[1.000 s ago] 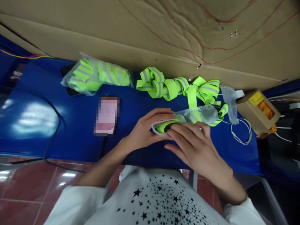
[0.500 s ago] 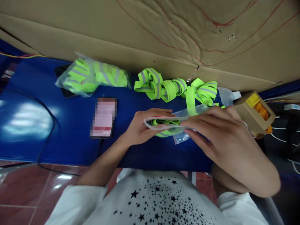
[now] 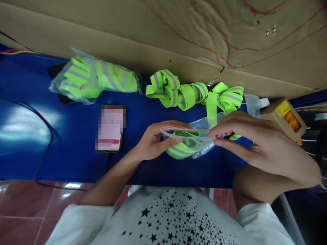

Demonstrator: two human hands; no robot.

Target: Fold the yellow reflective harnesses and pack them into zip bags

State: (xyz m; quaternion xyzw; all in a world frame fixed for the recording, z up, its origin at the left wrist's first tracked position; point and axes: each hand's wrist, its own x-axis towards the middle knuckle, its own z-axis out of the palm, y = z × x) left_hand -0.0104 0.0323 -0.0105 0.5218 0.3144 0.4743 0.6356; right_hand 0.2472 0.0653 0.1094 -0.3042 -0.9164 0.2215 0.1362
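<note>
A clear zip bag [image 3: 201, 145] is held over the table's front part, its mouth parted towards me. Folded fluorescent yellow-green reflective strap [image 3: 182, 150] shows inside it. My left hand [image 3: 155, 140] grips the bag's left side, thumb in front and fingers behind. At the right end of the mouth, my right hand [image 3: 247, 136] pinches the bag's edge between thumb and fingers. Another clear plastic bag [image 3: 200, 121] lies just behind, partly hidden. Loose reflective straps [image 3: 187, 97] lie coiled and folded beyond my hands.
Filled bags of reflective strap [image 3: 112, 76] lie at the back left of the blue table [image 3: 143, 173]. Nearer is a phone [image 3: 111, 127] with a blurred screen. A black cable [image 3: 48, 149] crosses the left side. A cardboard box [image 3: 287, 117] stands right, before a cardboard wall [image 3: 114, 30].
The bag's mouth has tilted, and more of the strap inside shows. My left thumb now lies over the front edge. My right hand has shifted slightly right.
</note>
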